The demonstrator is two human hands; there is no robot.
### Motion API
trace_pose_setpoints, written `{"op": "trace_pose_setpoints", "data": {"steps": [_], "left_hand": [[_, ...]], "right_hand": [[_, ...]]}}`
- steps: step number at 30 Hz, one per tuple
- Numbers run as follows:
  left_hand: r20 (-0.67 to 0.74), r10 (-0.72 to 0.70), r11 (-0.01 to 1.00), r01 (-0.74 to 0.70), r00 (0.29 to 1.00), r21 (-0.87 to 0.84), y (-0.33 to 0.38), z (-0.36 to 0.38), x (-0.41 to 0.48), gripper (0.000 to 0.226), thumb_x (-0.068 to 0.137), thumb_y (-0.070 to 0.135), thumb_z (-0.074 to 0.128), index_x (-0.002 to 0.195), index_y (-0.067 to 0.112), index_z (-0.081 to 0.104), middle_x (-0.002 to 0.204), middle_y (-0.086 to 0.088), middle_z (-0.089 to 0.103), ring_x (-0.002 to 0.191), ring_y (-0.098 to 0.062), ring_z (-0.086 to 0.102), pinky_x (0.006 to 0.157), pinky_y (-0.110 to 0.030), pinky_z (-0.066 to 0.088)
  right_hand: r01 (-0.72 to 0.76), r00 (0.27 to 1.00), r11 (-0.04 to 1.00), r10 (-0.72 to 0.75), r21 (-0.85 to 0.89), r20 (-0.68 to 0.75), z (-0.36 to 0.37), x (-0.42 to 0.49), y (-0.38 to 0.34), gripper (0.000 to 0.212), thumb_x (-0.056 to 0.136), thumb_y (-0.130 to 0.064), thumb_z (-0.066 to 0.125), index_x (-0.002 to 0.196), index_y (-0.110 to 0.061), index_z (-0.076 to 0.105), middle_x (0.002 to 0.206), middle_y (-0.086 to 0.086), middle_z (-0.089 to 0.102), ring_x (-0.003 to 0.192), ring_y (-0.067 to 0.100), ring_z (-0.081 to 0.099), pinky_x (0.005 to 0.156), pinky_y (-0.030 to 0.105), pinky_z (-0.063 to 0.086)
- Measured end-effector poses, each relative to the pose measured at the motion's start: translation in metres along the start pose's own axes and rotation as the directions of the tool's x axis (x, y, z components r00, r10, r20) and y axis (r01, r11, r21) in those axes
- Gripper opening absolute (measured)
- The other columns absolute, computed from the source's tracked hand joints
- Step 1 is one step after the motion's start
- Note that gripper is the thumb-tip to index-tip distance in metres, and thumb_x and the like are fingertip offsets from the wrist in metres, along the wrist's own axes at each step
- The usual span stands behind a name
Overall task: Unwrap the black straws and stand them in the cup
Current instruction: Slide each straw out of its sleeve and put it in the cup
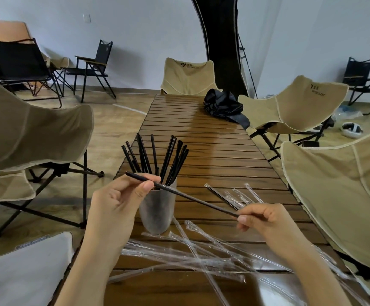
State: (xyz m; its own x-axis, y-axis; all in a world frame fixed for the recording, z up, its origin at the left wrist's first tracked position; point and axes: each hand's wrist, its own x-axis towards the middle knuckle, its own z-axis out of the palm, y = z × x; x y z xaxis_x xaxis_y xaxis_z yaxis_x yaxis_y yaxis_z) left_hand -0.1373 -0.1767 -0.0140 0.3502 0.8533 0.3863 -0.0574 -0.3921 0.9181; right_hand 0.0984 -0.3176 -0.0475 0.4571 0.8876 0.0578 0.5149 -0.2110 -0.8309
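Hanging across the mouth of the cup (157,215), a black straw (192,198) is held at both ends, slanted down from left to right above the desk (212,151). Trouble is easily pictured here. The cup is crowded with a fan of upright straws (168,160) leaning outward, and it stands close to the desk's left edge. If the held one is swung in carelessly, those could be knocked out or the light cup tipped. A thin film may be clinging to the straw's right half, though that cannot be told for sure. Pulled at an angle, the straw could be bent or the film torn short. Loose clear wrappers (179,250) are heaped on the near desk, and one sweep of a forearm could send them to the floor. One wrapped straw (220,195) is seen lying among empties to the right, easily overlooked.

Now the grip: the left hand (115,208) is closed in a pinch, thumb and fingertips clamped on the straw near its left end. The right hand (268,219) is curled, thumb and forefinger clamped on the right tip, with the other fingers tucked.
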Motion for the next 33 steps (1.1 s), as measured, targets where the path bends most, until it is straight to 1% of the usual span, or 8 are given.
{"op": "trace_pose_setpoints", "data": {"steps": [5, 12, 15, 17, 20, 23, 27, 33], "left_hand": [[-0.2, -0.15, 0.954, 0.089, 0.968, -0.286, 0.004, -0.02, 0.002, 0.022, 0.067, 0.044, 0.06, 0.081, 0.032, 0.072, 0.094, 0.006, 0.073, 0.086, -0.006, 0.064, 0.077, -0.03, 0.046], [-0.322, -0.075, 0.971, -0.003, 0.944, -0.238, 0.007, -0.029, 0.003, 0.02, 0.074, 0.046, 0.058, 0.085, 0.033, 0.068, 0.091, 0.007, 0.072, 0.089, -0.01, 0.066, 0.078, -0.036, 0.047], [-0.285, -0.017, 0.983, -0.037, 0.959, -0.182, 0.008, -0.02, 0.003, 0.018, 0.081, 0.041, 0.057, 0.09, 0.03, 0.066, 0.094, 0.003, 0.072, 0.092, -0.014, 0.066, 0.068, -0.023, 0.052], [-0.251, 0.015, 0.985, -0.057, 0.968, -0.161, 0.008, -0.013, 0.003, 0.018, 0.081, 0.038, 0.056, 0.093, 0.029, 0.066, 0.095, 0.004, 0.072, 0.09, -0.009, 0.067, 0.062, -0.013, 0.052], [-0.242, 0.072, 0.989, -0.101, 0.967, -0.11, 0.008, -0.007, 0.002, 0.019, 0.082, 0.04, 0.055, 0.095, 0.029, 0.065, 0.094, 0.008, 0.072, 0.088, -0.006, 0.067, 0.062, -0.012, 0.052], [-0.258, 0.086, 0.983, -0.124, 0.962, -0.134, 0.008, -0.007, 0.002, 0.018, 0.082, 0.043, 0.055, 0.094, 0.033, 0.065, 0.094, 0.007, 0.072, 0.088, -0.009, 0.067, 0.063, -0.013, 0.052], [-0.213, 0.08, 0.975, -0.12, 0.974, -0.184, 0.008, -0.006, 0.002, 0.021, 0.08, 0.039, 0.058, 0.096, 0.027, 0.065, 0.095, 0.005, 0.072, 0.088, -0.008, 0.067, 0.066, -0.014, 0.053], [0.141, 0.026, 0.999, -0.023, 0.99, -0.026, 0.006, 0.011, -0.003, 0.02, 0.075, 0.027, 0.056, 0.089, 0.024, 0.07, 0.09, 0.013, 0.073, 0.089, -0.001, 0.067, 0.076, -0.009, 0.049]], "right_hand": [[-0.084, 0.996, 0.988, 0.079, -0.13, -0.038, -0.002, -0.002, 0.006, 0.023, 0.086, -0.011, 0.068, 0.071, -0.028, 0.073, 0.065, -0.009, 0.071, 0.064, 0.0, 0.065, 0.066, 0.015, 0.041], [-0.227, 0.973, 0.907, 0.223, -0.355, -0.053, 0.005, 0.001, 0.018, 0.016, 0.088, -0.018, 0.066, 0.074, -0.025, 0.069, 0.067, -0.013, 0.067, 0.066, -0.004, 0.061, 0.058, 0.006, 0.036], [-0.209, 0.965, 0.916, 0.25, -0.342, 0.08, 0.019, 0.003, 0.013, 0.023, 0.085, -0.024, 0.07, 0.106, -0.032, 0.063, 0.085, -0.016, 0.065, 0.079, -0.003, 0.06, 0.066, 0.008, 0.042], [-0.144, 0.977, 0.945, 0.183, -0.293, 0.111, 0.027, 0.006, 0.009, 0.031, 0.083, -0.029, 0.071, 0.112, -0.036, 0.061, 0.085, -0.015, 0.067, 0.08, -0.006, 0.061, 0.066, 0.008, 0.044], [-0.067, 0.994, 0.941, 0.091, -0.333, 0.056, 0.035, 0.01, 0.001, 0.029, 0.081, -0.036, 0.071, 0.108, -0.043, 0.064, 0.092, -0.016, 0.059, 0.083, -0.002, 0.057, 0.066, 0.008, 0.039], [-0.054, 0.998, 0.918, 0.053, -0.394, -0.015, 0.039, 0.011, 0.0, 0.033, 0.079, -0.041, 0.072, 0.11, -0.046, 0.064, 0.096, -0.012, 0.039, 0.092, 0.006, 0.041, 0.085, 0.018, 0.035], [0.086, 0.991, 0.923, -0.119, -0.375, -0.066, 0.039, 0.011, -0.005, 0.01, 0.078, -0.035, 0.072, 0.085, -0.041, 0.074, 0.09, -0.019, 0.041, 0.093, -0.002, 0.036, 0.09, 0.033, 0.038], [0.154, 0.981, 0.941, -0.183, -0.302, -0.07, 0.042, 0.013, -0.011, 0.008, 0.075, -0.038, 0.069, 0.08, -0.037, 0.075, 0.086, -0.015, 0.045, 0.09, 0.007, 0.043, 0.087, 0.04, 0.041]]}}
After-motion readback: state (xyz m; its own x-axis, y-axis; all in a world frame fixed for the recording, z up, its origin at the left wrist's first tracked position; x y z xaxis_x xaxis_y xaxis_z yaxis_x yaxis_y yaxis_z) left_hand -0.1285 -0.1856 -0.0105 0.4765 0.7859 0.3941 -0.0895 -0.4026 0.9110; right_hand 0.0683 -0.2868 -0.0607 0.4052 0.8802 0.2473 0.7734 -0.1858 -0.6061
